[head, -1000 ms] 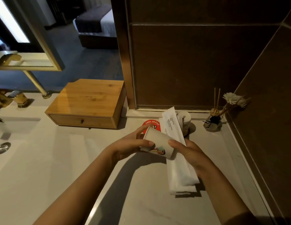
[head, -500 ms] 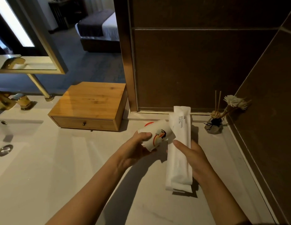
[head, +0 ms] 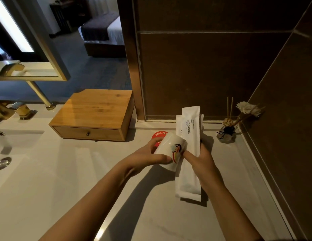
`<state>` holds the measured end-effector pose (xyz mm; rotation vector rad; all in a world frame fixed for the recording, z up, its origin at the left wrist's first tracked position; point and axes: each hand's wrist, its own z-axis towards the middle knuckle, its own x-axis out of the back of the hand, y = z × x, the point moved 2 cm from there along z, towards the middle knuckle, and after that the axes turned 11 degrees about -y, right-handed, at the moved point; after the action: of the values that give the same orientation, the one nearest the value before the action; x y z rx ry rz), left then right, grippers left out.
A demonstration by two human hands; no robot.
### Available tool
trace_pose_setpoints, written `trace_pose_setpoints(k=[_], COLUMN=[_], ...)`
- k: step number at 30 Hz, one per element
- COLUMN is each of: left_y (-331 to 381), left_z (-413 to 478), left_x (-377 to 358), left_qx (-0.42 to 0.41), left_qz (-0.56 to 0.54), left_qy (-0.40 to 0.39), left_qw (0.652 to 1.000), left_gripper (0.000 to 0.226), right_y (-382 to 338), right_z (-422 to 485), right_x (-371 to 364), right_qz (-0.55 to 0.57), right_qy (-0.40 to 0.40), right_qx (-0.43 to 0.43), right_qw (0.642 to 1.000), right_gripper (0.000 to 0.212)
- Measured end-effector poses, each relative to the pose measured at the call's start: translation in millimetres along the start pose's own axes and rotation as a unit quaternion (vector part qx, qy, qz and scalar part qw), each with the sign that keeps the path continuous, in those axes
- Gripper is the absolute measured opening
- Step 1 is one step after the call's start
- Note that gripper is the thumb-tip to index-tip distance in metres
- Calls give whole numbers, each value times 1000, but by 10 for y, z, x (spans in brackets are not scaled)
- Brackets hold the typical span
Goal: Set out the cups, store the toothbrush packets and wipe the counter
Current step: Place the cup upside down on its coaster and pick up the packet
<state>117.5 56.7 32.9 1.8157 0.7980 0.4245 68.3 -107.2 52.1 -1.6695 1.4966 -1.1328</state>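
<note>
white cup (head: 170,151) with cartoon print, tilted in left hand (head: 148,156)

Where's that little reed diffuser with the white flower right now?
In the head view, the reed diffuser stands at the far right of the counter, in the corner of the brown walls, just right of the toothbrush packets.

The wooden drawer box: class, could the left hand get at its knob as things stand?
Probably not yet. The path across the counter to the knob on the wooden drawer box looks clear, but the left hand is full, gripping the cup.
</note>
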Motion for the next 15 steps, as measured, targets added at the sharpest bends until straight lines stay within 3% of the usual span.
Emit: trace_pose_setpoints(k=[3,7,11,15], left_y=[14,-110,-155,-111], left_z=[6,76,159,296], left_x=[44,138,263,433], left_qx=[26,29,-30,-70], left_qz=[-1,-118,-169,-63], left_qy=[-48,-31,45,191], left_qw=[999,992,984,977], left_gripper=[47,43,54,80], right_y=[-8,84,238,343], right_z=[32,69,81,88], right_x=[24,154,309,376], right_qz=[-10,35,72,70], right_qy=[-9,-30,-29,-16], right_qx=[-3,-48,-81,-89], right_qw=[1000,998,994,993], right_gripper=[50,46,49,50])
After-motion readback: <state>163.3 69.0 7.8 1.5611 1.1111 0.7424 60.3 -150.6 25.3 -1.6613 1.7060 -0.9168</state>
